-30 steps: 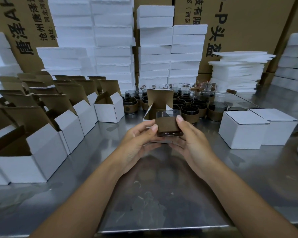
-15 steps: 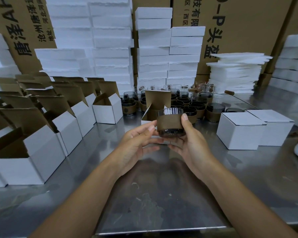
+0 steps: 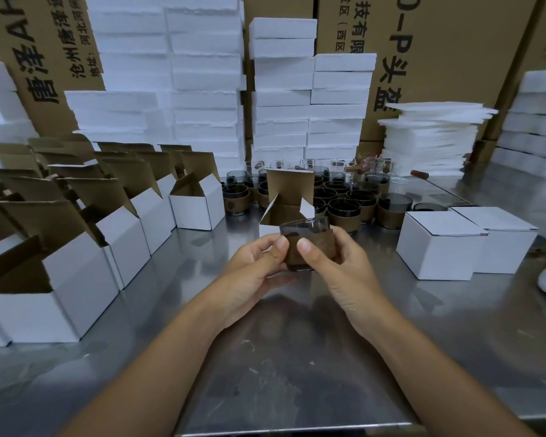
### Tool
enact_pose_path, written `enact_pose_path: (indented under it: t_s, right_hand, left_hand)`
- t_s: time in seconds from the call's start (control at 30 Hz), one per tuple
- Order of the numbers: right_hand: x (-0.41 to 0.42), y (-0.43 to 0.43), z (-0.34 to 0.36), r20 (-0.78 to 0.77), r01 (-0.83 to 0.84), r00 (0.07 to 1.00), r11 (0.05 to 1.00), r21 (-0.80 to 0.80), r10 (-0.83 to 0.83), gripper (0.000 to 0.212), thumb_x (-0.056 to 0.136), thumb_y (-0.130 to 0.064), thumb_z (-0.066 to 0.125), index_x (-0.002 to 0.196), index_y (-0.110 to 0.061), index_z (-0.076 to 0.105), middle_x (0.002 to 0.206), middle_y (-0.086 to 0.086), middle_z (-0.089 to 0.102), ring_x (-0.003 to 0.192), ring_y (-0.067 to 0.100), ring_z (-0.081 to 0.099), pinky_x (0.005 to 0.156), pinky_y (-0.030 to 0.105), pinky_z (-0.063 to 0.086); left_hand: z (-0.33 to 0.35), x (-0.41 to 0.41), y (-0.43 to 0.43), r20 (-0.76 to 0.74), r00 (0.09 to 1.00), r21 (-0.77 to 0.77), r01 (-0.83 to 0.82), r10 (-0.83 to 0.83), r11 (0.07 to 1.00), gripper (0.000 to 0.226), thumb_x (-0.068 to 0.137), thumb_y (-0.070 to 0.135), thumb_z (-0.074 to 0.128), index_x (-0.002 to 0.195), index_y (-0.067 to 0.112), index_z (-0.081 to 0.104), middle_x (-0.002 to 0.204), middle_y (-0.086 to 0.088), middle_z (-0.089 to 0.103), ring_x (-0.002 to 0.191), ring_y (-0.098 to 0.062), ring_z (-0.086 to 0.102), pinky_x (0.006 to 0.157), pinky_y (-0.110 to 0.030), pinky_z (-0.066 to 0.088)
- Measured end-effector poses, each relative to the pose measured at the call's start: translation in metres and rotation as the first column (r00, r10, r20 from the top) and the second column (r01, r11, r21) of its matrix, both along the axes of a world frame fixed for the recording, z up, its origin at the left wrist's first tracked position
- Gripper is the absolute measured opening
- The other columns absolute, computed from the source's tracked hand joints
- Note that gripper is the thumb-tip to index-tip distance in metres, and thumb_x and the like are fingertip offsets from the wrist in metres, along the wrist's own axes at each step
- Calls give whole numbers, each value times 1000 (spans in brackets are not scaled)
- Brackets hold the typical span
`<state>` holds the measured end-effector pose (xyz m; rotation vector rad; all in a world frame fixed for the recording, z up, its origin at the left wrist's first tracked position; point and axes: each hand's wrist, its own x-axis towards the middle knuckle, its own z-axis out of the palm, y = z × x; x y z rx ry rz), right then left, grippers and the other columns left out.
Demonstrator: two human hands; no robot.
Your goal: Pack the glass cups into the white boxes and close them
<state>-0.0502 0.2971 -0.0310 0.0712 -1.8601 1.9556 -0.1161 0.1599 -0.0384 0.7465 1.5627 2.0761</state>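
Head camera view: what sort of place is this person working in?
Likely a packing station in a warehouse or small factory. Rows of open white boxes wait on a steel table, a batch of sleeved glass cups stands behind, and foam slabs and shipping cartons are stacked along the back.

Steel table (image 3: 297,357), white slabs (image 3: 202,74), possibly foam, before printed cartons (image 3: 454,58)

back-right carton (image 3: 454,58): "-P头盔", "技有限" | back-left carton (image 3: 49,36): "沧州"
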Motion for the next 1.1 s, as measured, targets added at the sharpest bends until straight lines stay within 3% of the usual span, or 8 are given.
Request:
enact_pose_path:
  t_s: [0.13,0.3,0.57,0.73,0.9,1.1]
  right_hand:
    - [1,-1,1,1,-35,999,999,-14,35,56,64,-42,65,112,-13,62,87,-12,71,80,-4,63,67,9,45]
    - [2,0,0,-12,48,999,999,-6,-48,64,48,-46,74,106,-24,59,98,-9,69,90,-1,64,73,13,49]
    - [1,2,-1,-38,103,994,994,43,-101,60,46,-42,78,101,-28,56,102,-9,64,93,0,61,70,7,46]
    - [0,4,-4,-62,73,996,991,114,-66,56,68,-11,82,116,-22,55,110,-10,63,96,-10,59,70,3,43]
    - [1,4,-7,-90,56,995,983,177,-40,62,68,-5,81,120,-21,51,115,-11,61,106,-5,56,74,6,44]
    - [2,4,-7,-129,48,991,971,236,-18,63,68,6,79,118,-19,49,109,-14,60,103,-7,57,78,6,44]
  left_hand:
    - [1,-1,-1,32,999,63,19,-21,998,47,81,41,53,113,9,64,109,-16,69,100,-22,66,89,-29,53]
    - [1,0,-1,44,996,70,72,-75,995,37,87,40,46,104,22,73,111,-10,69,103,-19,65,93,-31,51]
    - [0,-2,-2,76,991,91,101,-108,991,37,89,36,47,107,16,72,120,-13,65,111,-24,62,95,-33,51]
    - [1,-2,-4,5,995,91,101,-102,991,40,91,32,46,123,13,59,121,-9,65,113,-23,61,89,-28,52]
    - [1,-3,-6,-28,994,84,109,-107,991,47,90,24,52,136,14,47,127,-11,61,119,-26,57,90,-28,50]
    - [1,-5,-8,-34,988,129,156,-153,979,56,85,12,60,139,15,44,134,-9,56,122,-23,54,91,-27,48]
